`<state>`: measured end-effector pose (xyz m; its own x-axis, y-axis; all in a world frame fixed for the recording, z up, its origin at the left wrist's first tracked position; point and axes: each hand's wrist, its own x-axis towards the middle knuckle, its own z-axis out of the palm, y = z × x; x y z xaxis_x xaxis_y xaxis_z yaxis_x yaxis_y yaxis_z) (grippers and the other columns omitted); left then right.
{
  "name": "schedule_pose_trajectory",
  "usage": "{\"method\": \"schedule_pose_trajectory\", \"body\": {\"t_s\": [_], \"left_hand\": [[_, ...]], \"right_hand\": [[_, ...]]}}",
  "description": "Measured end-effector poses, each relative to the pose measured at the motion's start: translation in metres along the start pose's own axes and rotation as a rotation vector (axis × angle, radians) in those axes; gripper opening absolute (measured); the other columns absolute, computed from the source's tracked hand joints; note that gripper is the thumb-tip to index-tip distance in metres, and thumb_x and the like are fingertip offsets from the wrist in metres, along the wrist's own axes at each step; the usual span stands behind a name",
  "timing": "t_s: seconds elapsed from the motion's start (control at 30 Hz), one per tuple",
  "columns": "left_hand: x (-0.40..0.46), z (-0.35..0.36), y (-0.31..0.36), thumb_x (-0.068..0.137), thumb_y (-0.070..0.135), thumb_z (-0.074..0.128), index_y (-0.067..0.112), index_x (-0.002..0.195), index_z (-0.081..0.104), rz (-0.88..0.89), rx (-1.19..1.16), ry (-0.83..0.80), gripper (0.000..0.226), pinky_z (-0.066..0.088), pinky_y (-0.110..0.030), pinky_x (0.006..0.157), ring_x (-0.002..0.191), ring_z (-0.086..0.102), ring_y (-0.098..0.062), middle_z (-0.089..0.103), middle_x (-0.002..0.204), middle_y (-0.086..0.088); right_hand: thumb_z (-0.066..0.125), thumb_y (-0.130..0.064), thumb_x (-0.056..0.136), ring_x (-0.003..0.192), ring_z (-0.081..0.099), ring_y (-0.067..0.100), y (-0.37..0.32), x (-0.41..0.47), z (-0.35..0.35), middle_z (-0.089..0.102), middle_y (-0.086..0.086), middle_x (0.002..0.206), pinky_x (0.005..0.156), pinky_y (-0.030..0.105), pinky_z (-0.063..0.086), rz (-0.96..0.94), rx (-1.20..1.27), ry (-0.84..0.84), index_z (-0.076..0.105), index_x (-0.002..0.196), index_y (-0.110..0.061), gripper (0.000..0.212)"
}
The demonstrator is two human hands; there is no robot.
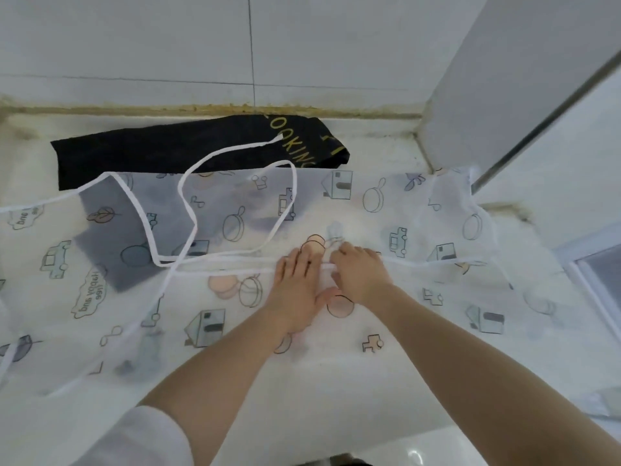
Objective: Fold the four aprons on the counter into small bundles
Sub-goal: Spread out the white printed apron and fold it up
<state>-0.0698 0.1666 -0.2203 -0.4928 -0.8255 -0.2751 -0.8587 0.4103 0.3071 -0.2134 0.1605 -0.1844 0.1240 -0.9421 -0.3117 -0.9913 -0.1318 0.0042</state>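
Pressing side by side at centre, the left hand [297, 290] lay flat and open on the sheer apron [386, 317] spread over the counter [386, 132]; the right hand [361, 275] pinched its white hem. Thin, limp, probably slippery: best gripped along the hem. A black apron [161, 153] lay at 11 o'clock.

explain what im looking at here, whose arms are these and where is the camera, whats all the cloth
There is no machine here. The single picture comes from a camera worn on a person's head, looking down at their own two bare arms. A thin white apron printed with little houses, pans and cars lies spread over the counter. Its white strap loops loosely across it. Behind it, near the tiled wall, lies a black apron with yellow lettering, already folded long. The left hand presses flat on the white apron, while the right hand seems to pinch its white edge in its grip. A folded grey shape shows through the thin cloth on the left.
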Motion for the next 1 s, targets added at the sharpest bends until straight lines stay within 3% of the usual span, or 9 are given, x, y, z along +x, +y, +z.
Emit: {"method": "schedule_pose_trajectory", "body": {"t_s": [0.17, 0.3, 0.47, 0.53, 0.63, 0.73, 0.87, 0.93, 1.0], "left_hand": [[0.006, 0.011, 0.003, 0.052, 0.086, -0.018, 0.018, 0.149, -0.01, -0.083, 0.108, -0.008, 0.119, -0.013, -0.043, 0.114, 0.144, -0.015, -0.02, -0.016, 0.157, 0.0], [0.008, 0.01, 0.0, 0.048, 0.084, -0.031, 0.021, 0.148, -0.013, -0.095, 0.147, 0.014, 0.12, -0.01, -0.04, 0.115, 0.144, -0.013, -0.016, -0.017, 0.156, 0.003], [0.001, 0.006, -0.012, 0.062, 0.085, -0.014, 0.016, 0.151, 0.008, -0.091, 0.201, 0.072, 0.115, 0.0, -0.039, 0.117, 0.145, 0.003, -0.018, 0.002, 0.158, 0.001], [0.007, 0.002, 0.002, 0.071, 0.074, 0.007, 0.012, 0.146, 0.026, -0.115, 0.218, 0.12, 0.1, 0.009, -0.041, 0.116, 0.14, 0.023, -0.025, 0.026, 0.153, -0.006], [0.03, -0.011, 0.044, 0.086, 0.056, 0.023, 0.007, 0.133, 0.04, -0.222, 0.263, 0.192, 0.07, 0.017, -0.045, 0.113, 0.122, 0.039, -0.032, 0.045, 0.132, -0.012], [0.058, -0.009, 0.101, 0.089, 0.056, 0.012, 0.007, 0.137, 0.034, -0.168, 0.16, 0.234, 0.072, 0.013, -0.043, 0.114, 0.13, 0.029, -0.033, 0.032, 0.143, -0.016], [0.078, 0.02, 0.157, 0.075, 0.064, -0.009, 0.011, 0.15, 0.003, -0.038, 0.101, 0.17, 0.093, -0.009, -0.041, 0.116, 0.145, -0.008, -0.025, -0.011, 0.157, -0.008], [0.081, 0.033, 0.16, 0.072, 0.066, -0.012, 0.015, 0.146, -0.018, -0.069, 0.087, 0.14, 0.09, -0.012, -0.044, 0.116, 0.143, -0.021, -0.023, -0.031, 0.151, -0.001], [0.081, 0.039, 0.153, 0.071, 0.069, -0.015, 0.022, 0.138, -0.032, -0.096, 0.069, 0.115, 0.084, -0.012, -0.047, 0.115, 0.141, -0.026, -0.022, -0.04, 0.145, 0.003]], "right_hand": [[0.042, -0.024, 0.095, 0.121, 0.046, 0.02, 0.07, -0.031, 0.012, 0.045, 0.001, 0.129, 0.111, 0.036, 0.025, 0.054, 0.021, 0.011, 0.051, 0.123, -0.017, 0.03], [0.043, -0.022, 0.094, 0.11, 0.053, 0.019, 0.134, -0.054, 0.011, 0.05, 0.0, 0.121, 0.103, 0.031, 0.03, 0.144, 0.008, -0.013, 0.056, 0.113, -0.016, 0.024], [0.039, -0.022, 0.095, 0.087, 0.056, 0.024, 0.184, -0.064, 0.0, 0.055, 0.001, 0.091, 0.077, 0.029, 0.035, 0.252, 0.074, 0.007, 0.052, 0.087, -0.019, 0.015], [0.041, -0.022, 0.095, 0.077, 0.053, 0.022, 0.199, -0.068, -0.001, 0.05, -0.002, 0.077, 0.067, 0.027, 0.036, 0.307, 0.162, -0.006, 0.047, 0.08, -0.02, 0.016], [0.043, -0.024, 0.095, 0.081, 0.055, 0.022, 0.208, -0.065, -0.002, 0.052, -0.001, 0.081, 0.067, 0.028, 0.039, 0.255, 0.191, -0.11, 0.05, 0.084, -0.021, 0.015], [0.045, -0.02, 0.093, 0.086, 0.059, 0.022, 0.201, -0.063, -0.005, 0.059, 0.001, 0.083, 0.07, 0.027, 0.042, 0.078, 0.12, -0.322, 0.06, 0.084, -0.017, 0.017], [0.053, -0.025, 0.086, 0.068, 0.063, 0.019, 0.191, -0.068, 0.002, 0.062, -0.003, 0.066, 0.066, 0.029, 0.051, 0.021, 0.287, -0.515, 0.059, 0.066, -0.019, 0.022], [0.054, -0.036, 0.087, 0.067, 0.058, 0.019, 0.199, -0.065, 0.002, 0.058, -0.002, 0.064, 0.063, 0.029, 0.048, 0.044, 0.307, -0.465, 0.057, 0.063, -0.017, 0.031], [0.057, -0.041, 0.087, 0.075, 0.052, 0.019, 0.212, -0.057, 0.0, 0.052, -0.002, 0.073, 0.065, 0.03, 0.041, 0.139, 0.342, -0.266, 0.047, 0.066, -0.018, 0.033]]}}
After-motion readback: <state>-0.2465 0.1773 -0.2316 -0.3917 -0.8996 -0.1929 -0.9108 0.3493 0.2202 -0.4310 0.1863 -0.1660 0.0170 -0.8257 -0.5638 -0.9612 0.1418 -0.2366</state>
